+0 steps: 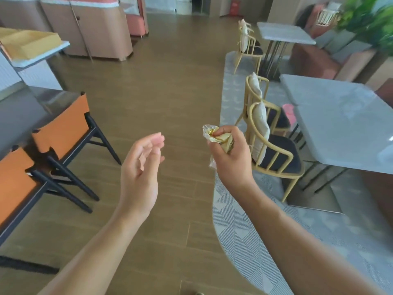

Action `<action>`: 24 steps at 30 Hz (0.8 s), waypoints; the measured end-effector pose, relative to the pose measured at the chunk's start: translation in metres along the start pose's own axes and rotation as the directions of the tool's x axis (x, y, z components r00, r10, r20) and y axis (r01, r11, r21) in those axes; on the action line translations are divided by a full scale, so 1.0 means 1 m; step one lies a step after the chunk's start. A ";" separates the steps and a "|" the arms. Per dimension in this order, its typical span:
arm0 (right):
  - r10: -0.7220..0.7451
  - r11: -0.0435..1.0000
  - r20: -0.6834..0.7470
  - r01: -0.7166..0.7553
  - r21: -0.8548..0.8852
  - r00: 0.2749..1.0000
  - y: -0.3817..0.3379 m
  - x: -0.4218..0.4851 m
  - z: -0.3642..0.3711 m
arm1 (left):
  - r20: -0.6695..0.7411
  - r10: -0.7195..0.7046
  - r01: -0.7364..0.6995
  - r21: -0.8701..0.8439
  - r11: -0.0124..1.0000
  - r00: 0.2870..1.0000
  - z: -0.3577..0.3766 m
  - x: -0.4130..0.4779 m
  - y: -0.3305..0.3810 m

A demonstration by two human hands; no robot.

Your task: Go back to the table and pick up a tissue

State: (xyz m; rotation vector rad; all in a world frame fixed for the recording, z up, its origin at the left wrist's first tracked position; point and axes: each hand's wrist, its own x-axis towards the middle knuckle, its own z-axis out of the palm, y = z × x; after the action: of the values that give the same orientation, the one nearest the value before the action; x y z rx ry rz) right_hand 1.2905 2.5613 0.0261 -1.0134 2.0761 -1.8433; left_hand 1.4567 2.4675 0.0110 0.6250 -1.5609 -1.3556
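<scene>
My right hand (230,155) is held out over the wooden floor (161,99) and grips a small crumpled wrapper (212,135), gold with clear plastic ends that stick out above and below my fist. My left hand (141,169) hangs in the air a little to the left of it, palm turned inward, fingers loosely bent and holding nothing. The two hands are apart and do not touch.
Orange chairs (61,126) with black legs stand at a dark table (19,116) on the left. On the right, gold-framed chairs (270,141) sit by a grey marble table (344,124) on a patterned rug (244,231). A green plant (370,20) is far right.
</scene>
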 end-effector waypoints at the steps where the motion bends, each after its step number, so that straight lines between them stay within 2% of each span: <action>1: -0.001 1.000 0.001 0.001 -0.005 1.000 0.005 0.016 0.002 | 0.004 0.001 0.000 -0.003 1.000 1.000 0.005 0.016 -0.005; 11: 0.030 0.999 -0.036 -0.031 -0.018 0.999 0.062 0.194 0.058 | 0.043 0.019 -0.017 -0.047 0.999 0.999 0.047 0.210 -0.079; 24: 0.015 0.998 -0.198 -0.027 -0.056 0.980 0.111 0.451 0.158 | 0.211 0.045 -0.026 -0.089 0.996 0.976 0.092 0.492 -0.167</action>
State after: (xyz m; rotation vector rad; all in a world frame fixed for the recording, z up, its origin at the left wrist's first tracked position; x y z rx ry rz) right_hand 0.9998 2.1658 0.0221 -0.8484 2.2548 -1.9551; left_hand 1.1336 2.0501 0.0151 0.4070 -1.6643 -1.4933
